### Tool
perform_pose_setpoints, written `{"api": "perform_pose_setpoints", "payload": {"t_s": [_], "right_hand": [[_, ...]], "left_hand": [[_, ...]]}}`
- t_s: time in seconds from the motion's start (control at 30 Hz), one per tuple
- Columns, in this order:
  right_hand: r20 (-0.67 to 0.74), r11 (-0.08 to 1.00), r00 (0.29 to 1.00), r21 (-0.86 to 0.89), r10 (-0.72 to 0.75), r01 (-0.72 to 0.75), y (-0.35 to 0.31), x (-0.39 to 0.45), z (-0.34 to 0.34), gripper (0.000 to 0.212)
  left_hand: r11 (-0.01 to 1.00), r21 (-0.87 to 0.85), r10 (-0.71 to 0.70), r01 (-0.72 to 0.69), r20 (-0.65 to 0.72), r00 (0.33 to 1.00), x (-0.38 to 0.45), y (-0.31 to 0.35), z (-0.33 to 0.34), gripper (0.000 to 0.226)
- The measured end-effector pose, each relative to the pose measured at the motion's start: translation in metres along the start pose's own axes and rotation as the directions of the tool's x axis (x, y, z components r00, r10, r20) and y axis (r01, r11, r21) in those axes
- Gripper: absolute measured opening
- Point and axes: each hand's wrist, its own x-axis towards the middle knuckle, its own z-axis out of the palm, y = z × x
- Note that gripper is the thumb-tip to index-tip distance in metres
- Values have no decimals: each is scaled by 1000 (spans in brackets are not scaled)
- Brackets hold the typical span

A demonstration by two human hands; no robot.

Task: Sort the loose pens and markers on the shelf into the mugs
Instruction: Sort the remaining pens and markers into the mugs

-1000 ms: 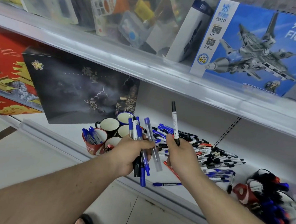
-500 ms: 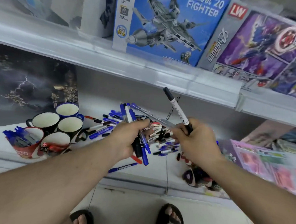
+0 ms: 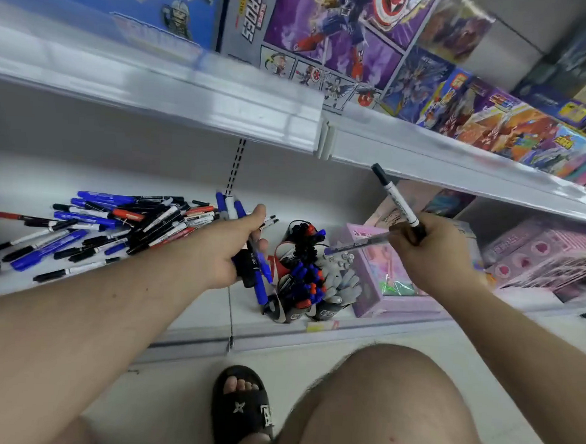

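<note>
At far left, the loose pile of pens and markers (image 3: 115, 226) lies on the lower shelf (image 3: 195, 305), most barrels running roughly left to right.

Your left hand (image 3: 236, 249) hangs just right of the pile, fingers curled round a bundle of blue and black pens (image 3: 253, 270). The bundle's long axis runs near-vertical in view, caps up behind the thumb, tips down below the palm.

Right of that hand, and touching nothing held, stand the filled mugs (image 3: 302, 276), packed with blue, red and black caps and, in the nearest one, grey caps. These are the only mugs in view.

Your right hand (image 3: 432, 253) is farther right, above a pink box (image 3: 383, 281). It grips a white black-capped marker (image 3: 396, 200) tilted up and left, plus a clear-barrelled pen (image 3: 358, 246) pointing left toward the mugs.

Governing relation: the mugs lie between both hands, below them; the left hand is nearer. Probably the next drop belongs there, though the mugs look nearly full.
</note>
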Motion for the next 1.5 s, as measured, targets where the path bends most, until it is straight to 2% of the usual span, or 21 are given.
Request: {"api": "perform_pose_setpoints", "payload": {"t_s": [0.13,0.37,0.53,0.6,0.73,0.93,1.07,1.23,1.37,1.5], "right_hand": [[42,992,996,-105,79,-74,37,7,30,14],[138,982,988,-182,70,-44,67,15,83,17],[195,980,977,-192,88,-50,79,17,122,9],[173,980,981,-190,89,-55,81,15,140,12],[65,983,985,-98,162,-156,84,19,157,9],[86,985,983,-80,160,-153,93,20,157,15],[-10,985,987,-71,159,-159,102,11,160,14],[175,964,958,-184,226,-194,105,-4,180,8],[195,951,933,-127,303,-282,98,6,187,11],[143,959,952,-127,271,-254,100,11,194,6]], "left_hand": [[999,-27,-48,47,-44,998,8,-4,-1,28],[999,-44,-10,6,-76,997,15,-6,-2,23],[1000,9,28,-27,-39,999,17,-4,-7,15],[1000,6,30,-30,-29,999,18,-4,-8,11],[999,25,34,-34,-18,999,21,-5,-6,13],[998,51,41,-39,-34,999,25,-6,-8,8],[997,68,44,-42,-35,998,26,-7,-7,10],[995,91,35,-32,-31,999,25,-9,-5,11],[997,73,36,-33,-38,999,25,-8,-6,9],[998,59,34,-32,-37,999,26,-6,-10,6]]}}
